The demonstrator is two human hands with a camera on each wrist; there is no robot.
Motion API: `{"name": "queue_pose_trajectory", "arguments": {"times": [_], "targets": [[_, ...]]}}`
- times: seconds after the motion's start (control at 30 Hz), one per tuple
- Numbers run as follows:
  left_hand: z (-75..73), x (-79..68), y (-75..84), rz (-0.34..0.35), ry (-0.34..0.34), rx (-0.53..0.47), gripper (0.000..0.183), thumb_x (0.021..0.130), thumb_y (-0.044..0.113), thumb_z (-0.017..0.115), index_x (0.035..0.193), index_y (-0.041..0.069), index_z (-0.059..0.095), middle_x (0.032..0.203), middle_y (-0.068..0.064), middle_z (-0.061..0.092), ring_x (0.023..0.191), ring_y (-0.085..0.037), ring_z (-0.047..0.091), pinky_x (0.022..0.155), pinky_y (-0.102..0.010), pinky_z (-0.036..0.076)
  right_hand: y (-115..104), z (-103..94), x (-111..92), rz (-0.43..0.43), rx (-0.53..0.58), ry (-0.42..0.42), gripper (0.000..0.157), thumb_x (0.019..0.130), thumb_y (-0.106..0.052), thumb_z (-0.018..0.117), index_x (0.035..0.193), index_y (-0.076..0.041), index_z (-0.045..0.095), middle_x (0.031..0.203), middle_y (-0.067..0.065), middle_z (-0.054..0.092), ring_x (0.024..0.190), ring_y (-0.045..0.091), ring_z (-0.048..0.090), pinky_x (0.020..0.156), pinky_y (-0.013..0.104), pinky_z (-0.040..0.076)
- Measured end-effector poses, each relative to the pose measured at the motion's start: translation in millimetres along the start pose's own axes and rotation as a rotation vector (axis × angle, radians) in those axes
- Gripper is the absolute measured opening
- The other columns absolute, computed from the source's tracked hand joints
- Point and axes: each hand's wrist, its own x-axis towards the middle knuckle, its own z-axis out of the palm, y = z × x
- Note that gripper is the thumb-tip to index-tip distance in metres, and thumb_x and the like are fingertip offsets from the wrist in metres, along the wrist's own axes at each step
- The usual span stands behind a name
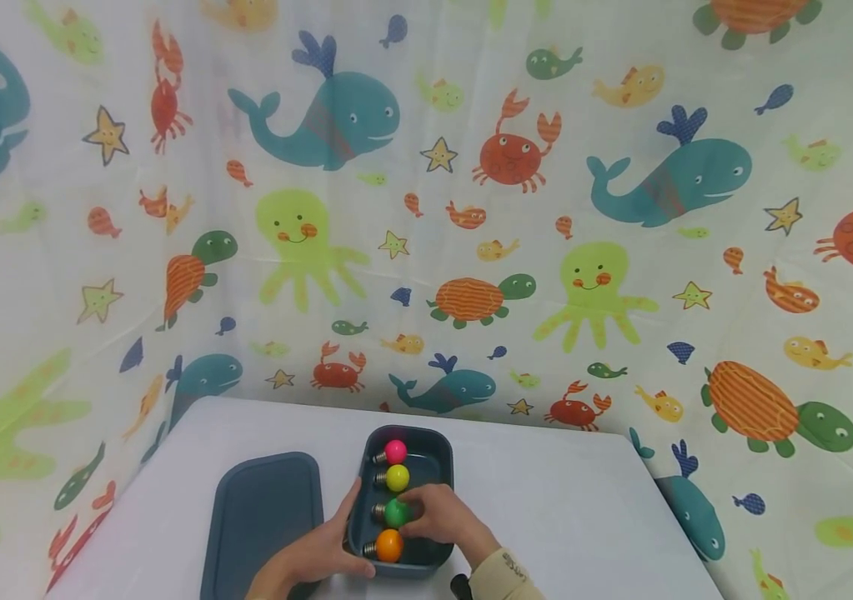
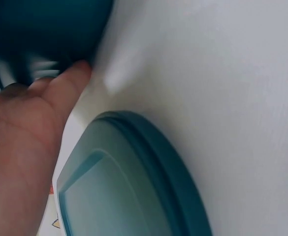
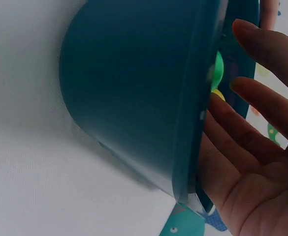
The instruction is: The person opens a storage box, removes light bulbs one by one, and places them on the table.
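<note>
My left hand (image 1: 328,546) lies along the left side of a dark teal plastic container (image 1: 403,572), thumb near its front corner. In the left wrist view a straight finger (image 2: 77,76) touches the outer wall. Inside, a pink light bulb (image 1: 396,452), a yellow bulb (image 1: 398,477), a green bulb (image 1: 396,513) and an orange bulb (image 1: 389,546) lie in a row, screw bases leftward. Over the right rim reaches my right hand (image 1: 437,512), fingertips right by the green bulb. The right wrist view shows these fingers (image 3: 247,91) spread apart.
A matching teal lid (image 1: 264,521) lies flat on the white table (image 1: 546,500), left of the container. Behind the table and at its sides hangs a curtain (image 1: 411,233) printed with sea animals.
</note>
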Motion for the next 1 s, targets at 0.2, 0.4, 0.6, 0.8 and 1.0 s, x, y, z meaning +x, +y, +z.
{"name": "queue_pose_trajectory", "arguments": {"times": [0.2,0.4,0.6,0.8,1.0], "targets": [[0.3,-0.9,1.2,0.019,-0.01,0.012,0.118,0.086,0.035,0.076,0.154,0.009,-0.017,0.157,-0.032,0.009,0.127,-0.043,0.035,0.104,-0.075,0.02,0.6,2.0,-0.8,0.018,-0.016,-0.003,0.041,0.079,-0.021,0.082,0.116,-0.009,0.072,0.097,0.002,0.07,0.073,0.008,0.058,0.075,0.03,0.058],[0.1,-2.4,3.4,0.024,-0.012,0.003,0.118,0.086,0.032,0.076,0.153,0.008,-0.018,0.157,-0.033,0.009,0.127,-0.044,0.034,0.103,-0.075,0.019,0.4,0.6,1.5,-0.026,-0.026,0.014,0.04,0.079,-0.02,0.082,0.116,-0.007,0.071,0.098,0.002,0.069,0.073,0.007,0.058,0.075,0.028,0.057],[1.1,-1.0,2.8,0.054,-0.033,-0.039,0.116,0.087,0.028,0.075,0.153,0.009,-0.019,0.157,-0.032,0.006,0.128,-0.043,0.034,0.104,-0.074,0.019,1.7,3.6,7.3,-0.015,-0.052,0.085,0.041,0.078,-0.02,0.083,0.114,-0.004,0.071,0.104,0.007,0.069,0.083,0.013,0.06,0.085,0.039,0.056],[2.5,0.5,1.6,0.067,-0.048,-0.04,0.115,0.088,0.031,0.073,0.153,0.01,-0.019,0.157,-0.031,0.007,0.127,-0.04,0.036,0.105,-0.072,0.023,0.6,11.9,12.3,0.034,0.001,0.183,0.044,0.074,-0.016,0.085,0.111,0.003,0.069,0.106,0.016,0.069,0.093,0.027,0.062,0.093,0.052,0.05],[1.4,1.2,0.1,0.067,-0.056,-0.041,0.115,0.089,0.032,0.073,0.153,0.008,-0.019,0.157,-0.032,0.007,0.127,-0.04,0.036,0.105,-0.072,0.023,1.8,18.1,15.8,0.072,0.044,0.204,0.046,0.073,-0.015,0.085,0.11,0.005,0.067,0.1,0.014,0.068,0.087,0.026,0.06,0.09,0.052,0.051]]}}
